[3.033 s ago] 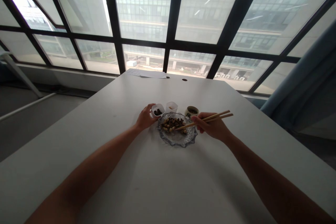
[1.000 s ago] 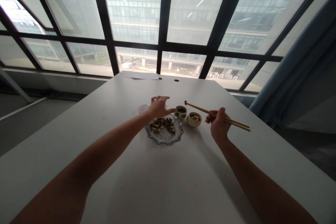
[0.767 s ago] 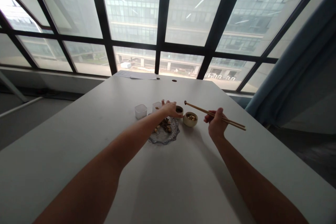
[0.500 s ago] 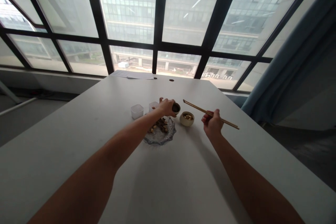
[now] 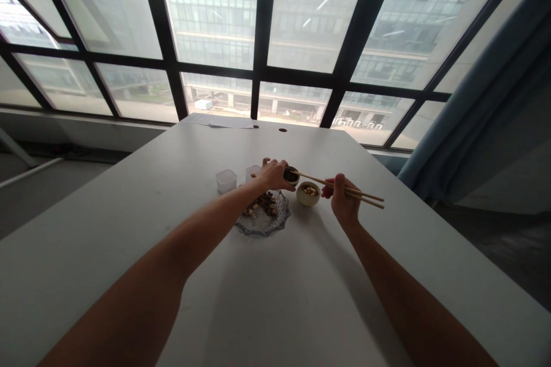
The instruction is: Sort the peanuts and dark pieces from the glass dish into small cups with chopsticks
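My left hand reaches across a clear glass dish of mixed nuts and beans and grips a small dark-filled cup. My right hand is closed on a pair of wooden chopsticks, whose tips point left into that cup. A pale bowl with light-coloured pieces stands between my two hands. Behind my left wrist is a clear plastic cup, partly hidden, and a second clear cup stands to its left.
All this sits on a white table. Papers lie at its far edge, near two cable holes. Large windows with dark frames rise behind. A blue curtain hangs at the right.
My left hand left the clear cups, crossed the dish and took hold of the dark-filled cup. My right hand swung the chopsticks from the dish outward, then brought the tips into that cup.
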A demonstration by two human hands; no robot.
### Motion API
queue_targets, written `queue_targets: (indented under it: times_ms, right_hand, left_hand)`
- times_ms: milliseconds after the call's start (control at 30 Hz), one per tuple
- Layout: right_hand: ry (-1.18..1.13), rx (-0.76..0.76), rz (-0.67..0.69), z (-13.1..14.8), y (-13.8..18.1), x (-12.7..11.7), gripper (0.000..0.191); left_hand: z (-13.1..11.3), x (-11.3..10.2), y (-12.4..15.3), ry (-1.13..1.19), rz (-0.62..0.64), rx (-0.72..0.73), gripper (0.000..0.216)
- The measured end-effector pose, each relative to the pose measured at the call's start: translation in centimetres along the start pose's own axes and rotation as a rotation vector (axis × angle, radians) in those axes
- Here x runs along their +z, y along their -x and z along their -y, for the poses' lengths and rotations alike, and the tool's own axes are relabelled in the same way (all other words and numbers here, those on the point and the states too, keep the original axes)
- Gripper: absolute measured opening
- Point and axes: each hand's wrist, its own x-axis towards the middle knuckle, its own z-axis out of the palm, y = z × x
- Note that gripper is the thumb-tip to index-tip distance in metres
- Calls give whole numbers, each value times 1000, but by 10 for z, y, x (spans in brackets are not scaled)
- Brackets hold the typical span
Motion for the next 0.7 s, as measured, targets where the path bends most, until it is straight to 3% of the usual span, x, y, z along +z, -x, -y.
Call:
queue_targets:
  times_ms: [167, 300, 533, 600, 700]
  right_hand:
    - [-26, -2, -78, 16, 0, 1, 66]
    - [-24, -17, -46, 42, 3, 1, 71]
    - [103, -24, 329, 72, 23, 8, 65]
    - [159, -59, 429, 73, 28, 10, 63]
    - [233, -95, 534, 71, 34, 14, 60]
  left_hand:
    - [1, 4, -3, -51, 67, -16, 87]
    - [6, 11, -8, -72, 136, -32, 84]
    - [6, 5, -15, -47, 265, -50, 91]
    - [9, -3, -9, -9, 228, -33, 86]
    - [21, -19, 12, 66, 42, -7, 67]
